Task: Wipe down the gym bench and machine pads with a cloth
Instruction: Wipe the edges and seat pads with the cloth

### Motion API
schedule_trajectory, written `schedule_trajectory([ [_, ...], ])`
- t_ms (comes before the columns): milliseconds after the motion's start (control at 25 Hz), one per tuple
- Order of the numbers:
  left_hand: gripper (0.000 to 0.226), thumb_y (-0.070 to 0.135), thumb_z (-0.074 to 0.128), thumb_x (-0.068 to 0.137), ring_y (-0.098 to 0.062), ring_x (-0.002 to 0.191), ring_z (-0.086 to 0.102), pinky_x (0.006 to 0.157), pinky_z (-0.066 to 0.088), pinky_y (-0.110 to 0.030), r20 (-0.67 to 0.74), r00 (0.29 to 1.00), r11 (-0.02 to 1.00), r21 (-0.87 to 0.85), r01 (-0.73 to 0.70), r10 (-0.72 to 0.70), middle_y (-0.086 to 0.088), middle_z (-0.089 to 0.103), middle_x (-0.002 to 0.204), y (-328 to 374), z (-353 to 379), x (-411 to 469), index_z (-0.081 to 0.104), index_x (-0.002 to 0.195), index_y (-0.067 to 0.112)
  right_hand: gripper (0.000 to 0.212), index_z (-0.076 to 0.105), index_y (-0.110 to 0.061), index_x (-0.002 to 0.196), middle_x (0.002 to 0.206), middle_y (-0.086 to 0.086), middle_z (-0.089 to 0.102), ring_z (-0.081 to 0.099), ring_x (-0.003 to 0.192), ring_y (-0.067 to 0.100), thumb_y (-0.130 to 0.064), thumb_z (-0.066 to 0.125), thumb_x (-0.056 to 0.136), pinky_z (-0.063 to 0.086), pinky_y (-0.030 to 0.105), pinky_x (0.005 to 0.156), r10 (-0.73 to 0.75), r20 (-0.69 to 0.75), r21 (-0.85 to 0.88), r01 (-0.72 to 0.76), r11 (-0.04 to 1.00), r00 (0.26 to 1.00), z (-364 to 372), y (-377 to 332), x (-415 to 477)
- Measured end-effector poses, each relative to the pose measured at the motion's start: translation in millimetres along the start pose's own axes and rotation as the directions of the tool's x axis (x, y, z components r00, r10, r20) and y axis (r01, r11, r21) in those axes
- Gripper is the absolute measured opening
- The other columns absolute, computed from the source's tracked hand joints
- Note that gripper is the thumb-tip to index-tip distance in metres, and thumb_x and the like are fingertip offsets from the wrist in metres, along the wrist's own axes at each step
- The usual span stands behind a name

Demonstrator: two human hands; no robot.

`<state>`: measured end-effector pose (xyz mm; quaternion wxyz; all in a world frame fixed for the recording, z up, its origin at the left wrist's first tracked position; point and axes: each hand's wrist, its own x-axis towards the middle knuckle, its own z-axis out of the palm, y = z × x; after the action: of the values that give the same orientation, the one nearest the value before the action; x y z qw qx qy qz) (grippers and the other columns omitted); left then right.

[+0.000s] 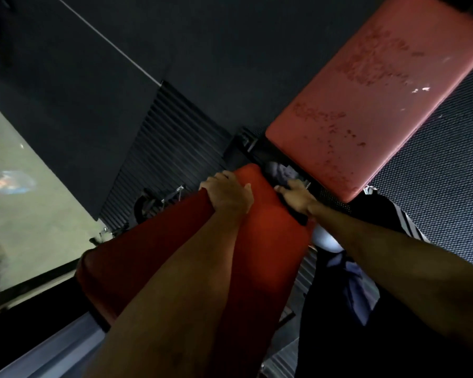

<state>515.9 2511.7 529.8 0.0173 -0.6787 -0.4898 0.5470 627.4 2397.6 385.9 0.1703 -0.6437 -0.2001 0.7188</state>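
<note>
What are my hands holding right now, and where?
Left hand grips the red seat pad at its far edge; right hand is on the grey cloth just past it, grip unclear.

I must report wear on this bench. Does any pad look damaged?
Yes: the far pad looks worn. Its pink cover is flaked in dark blotches, with small white nicks near its right edge. The near pad looks smooth.

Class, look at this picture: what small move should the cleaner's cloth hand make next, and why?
Probably slide the grey cloth out of the gap onto the far pad. The right hand has the cloth at the gap between the two pads, the far pad shows blotchy marks, and the left hand grips the near pad.
</note>
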Motion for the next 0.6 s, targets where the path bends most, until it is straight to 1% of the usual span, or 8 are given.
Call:
schedule_trajectory([
  [40,0.08,0.063,0.029,0.099,-0.04,0.127,0.048,0.101,0.038,-0.056,0.001,1.0,1.0,0.002,0.006,-0.006,-0.023,0.043,0.146,1,0,1,0.025,0.154,0.004,0.097,0.032,-0.028,0.159,0.166,-0.004,0.024,0.024,0.153,0.026,-0.085,0.044,0.082,0.024,0.046,0.123,-0.073,-0.004,-0.04,0.073,0.997,0.997,6,-9,-17],
  [80,0.08,0.062,0.03,0.099,-0.04,0.127,0.048,0.101,0.038,-0.057,0.0,1.0,1.0,0.002,0.02,-0.02,-0.023,0.043,0.146,2,0,1,0.026,0.154,0.004,0.082,0.031,-0.027,0.159,0.165,-0.008,0.022,0.016,0.155,0.022,-0.073,0.046,0.093,0.017,0.044,0.125,-0.126,-0.016,-0.04,0.125,0.991,0.992,13,-12,-40],
  [120,0.08,0.062,0.031,0.099,-0.04,0.127,0.048,0.102,0.038,-0.057,-0.002,0.999,0.999,-0.003,0.035,-0.035,-0.022,0.044,0.146,3,-1,-1,0.027,0.153,0.004,0.069,0.032,-0.026,0.159,0.163,-0.01,0.024,0.013,0.155,0.017,-0.06,0.047,0.1,0.013,0.041,0.126,-0.193,-0.043,-0.032,0.191,0.981,0.98,20,-8,-60],
  [200,0.077,0.06,0.032,0.099,-0.04,0.128,0.048,0.103,0.038,-0.057,-0.024,1.0,1.0,-0.01,0.02,-0.02,-0.021,0.043,0.147,4,-3,-5,0.031,0.151,0.003,0.061,0.036,-0.027,0.157,0.158,-0.013,0.03,0.018,0.151,0.009,-0.051,0.051,0.103,0.014,0.038,0.126,-0.222,-0.041,0.028,0.223,0.974,0.974,27,15,-89],
  [320,0.073,0.055,0.028,0.103,-0.04,0.136,0.04,0.11,0.03,-0.059,-0.072,0.994,0.996,0.041,-0.077,0.08,-0.021,0.034,0.155,3,1,-11,0.025,0.154,0.001,0.071,0.036,-0.026,0.157,0.161,-0.005,0.034,0.028,0.15,0.018,-0.055,0.06,0.097,0.025,0.043,0.124,-0.099,-0.095,0.144,0.112,0.983,0.99,20,35,-82],
  [440,0.073,0.053,0.02,0.105,-0.039,0.145,0.028,0.117,0.019,-0.06,-0.02,0.997,0.995,0.06,-0.078,0.079,-0.021,0.023,0.161,4,0,-9,0.014,0.158,0.002,0.096,0.039,-0.039,0.153,0.154,-0.003,0.045,0.05,0.137,0.029,-0.085,0.061,0.071,0.045,0.049,0.111,0.014,-0.118,0.202,0.01,0.979,0.993,15,69,-11],
  [520,0.074,0.054,0.018,0.105,-0.038,0.146,0.026,0.118,0.018,-0.06,-0.006,0.997,0.995,0.067,-0.08,0.081,-0.02,0.021,0.162,5,-1,-10,0.012,0.158,0.003,0.099,0.035,-0.041,0.154,0.152,-0.002,0.045,0.054,0.13,0.033,-0.082,0.059,0.068,0.048,0.05,0.107,0.126,-0.13,0.273,-0.087,0.958,0.983,15,79,20],
  [600,0.075,0.056,0.018,0.104,-0.038,0.145,0.028,0.117,0.02,-0.059,-0.019,0.997,0.994,0.08,-0.073,0.075,-0.02,0.023,0.161,5,0,-11,0.016,0.157,0.003,0.1,0.039,-0.04,0.152,0.153,0.002,0.046,0.051,0.132,0.036,-0.078,0.054,0.061,0.046,0.05,0.109,0.179,-0.176,0.277,-0.126,0.952,0.968,19,57,-6],
])
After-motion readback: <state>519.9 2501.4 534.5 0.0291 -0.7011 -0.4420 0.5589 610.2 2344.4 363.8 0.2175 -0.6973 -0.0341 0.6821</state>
